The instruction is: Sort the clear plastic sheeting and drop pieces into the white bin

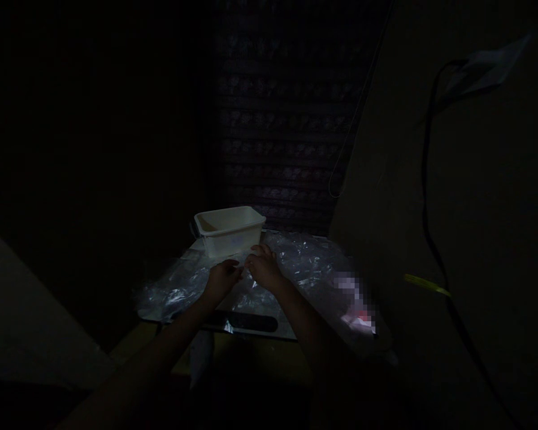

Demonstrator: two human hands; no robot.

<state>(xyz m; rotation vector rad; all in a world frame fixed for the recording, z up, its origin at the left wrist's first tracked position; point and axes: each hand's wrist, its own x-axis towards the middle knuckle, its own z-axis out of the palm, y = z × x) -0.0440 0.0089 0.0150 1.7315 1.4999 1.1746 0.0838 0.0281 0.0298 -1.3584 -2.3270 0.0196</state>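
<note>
Handling of crumpled clear plastic (305, 263) seemed under way in dim light
Left hand (222, 280) and right hand (264, 270) curled close together, any pinch too dark to tell; plastic lay loose; pale bin (234, 241) stood just beyond

You are working in a dim room, probably in a home: a patterned curtain (287, 125) is hanging ahead, a dark cord (425, 179) is trailing down a plain wall (497, 209) from a pale fixture (497, 67), and clear plastic (307, 263) is covering much of a small counter (284, 319).
</note>
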